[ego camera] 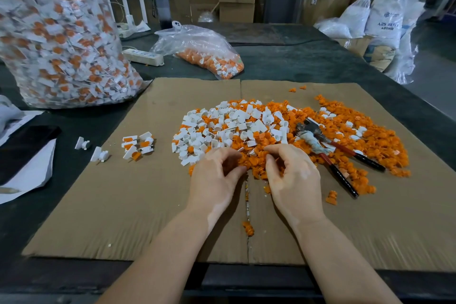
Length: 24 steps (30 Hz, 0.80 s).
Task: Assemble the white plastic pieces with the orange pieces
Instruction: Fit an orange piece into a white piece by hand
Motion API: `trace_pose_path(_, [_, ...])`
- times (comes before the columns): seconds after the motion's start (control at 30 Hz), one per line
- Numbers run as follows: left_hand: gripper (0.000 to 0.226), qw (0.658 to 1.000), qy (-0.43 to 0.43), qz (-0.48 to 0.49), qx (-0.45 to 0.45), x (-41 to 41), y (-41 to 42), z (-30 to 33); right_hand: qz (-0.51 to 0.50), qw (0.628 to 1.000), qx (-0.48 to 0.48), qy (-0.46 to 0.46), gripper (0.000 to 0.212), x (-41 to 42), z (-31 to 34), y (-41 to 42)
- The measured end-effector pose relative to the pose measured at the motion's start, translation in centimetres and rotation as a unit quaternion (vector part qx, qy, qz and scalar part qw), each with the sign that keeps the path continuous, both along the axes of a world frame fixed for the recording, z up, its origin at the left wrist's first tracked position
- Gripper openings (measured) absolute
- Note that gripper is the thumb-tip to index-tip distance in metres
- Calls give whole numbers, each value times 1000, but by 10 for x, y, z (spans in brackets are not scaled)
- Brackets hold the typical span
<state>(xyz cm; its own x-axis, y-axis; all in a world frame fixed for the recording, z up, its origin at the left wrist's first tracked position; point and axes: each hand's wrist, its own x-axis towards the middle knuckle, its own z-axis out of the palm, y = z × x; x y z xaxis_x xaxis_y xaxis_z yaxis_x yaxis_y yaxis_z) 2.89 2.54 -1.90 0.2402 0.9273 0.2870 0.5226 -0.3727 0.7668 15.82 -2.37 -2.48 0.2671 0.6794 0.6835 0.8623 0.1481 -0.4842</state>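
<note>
Both hands sit with fingers curled at the near edge of the pile; whether the left hand [217,175] or right hand [293,175] holds a piece cannot be told. White pieces [229,126] and orange pieces [345,140] heap mid-cardboard [123,205], pliers [330,145] on the pile's right side, finished pieces [138,144] near the left edge
</note>
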Motion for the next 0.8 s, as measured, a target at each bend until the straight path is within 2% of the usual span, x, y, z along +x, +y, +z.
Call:
trace_pose_path(0.17, [14, 995, -8, 85, 48, -3, 12, 2, 0, 1000, 0, 2, 11, 0, -1, 1])
trace_pose_path(0.27, [23, 988, 29, 140, 51, -7, 25, 5, 3, 1000, 1, 10, 11, 0, -2, 2])
trace_pose_path(0.4, [23, 986, 89, 136, 37, -10, 40, 9, 6, 1000, 4, 16, 10, 1, -2, 2])
trace_pose_path(0.6, [11, 990, 58, 122, 50, -12, 44, 15, 4, 1000, 3, 10, 10, -1, -2, 2])
trace_pose_path(0.8, [9, 993, -73, 93, 27, -12, 29, 20, 8, 1000, -1, 12, 11, -1, -1, 1])
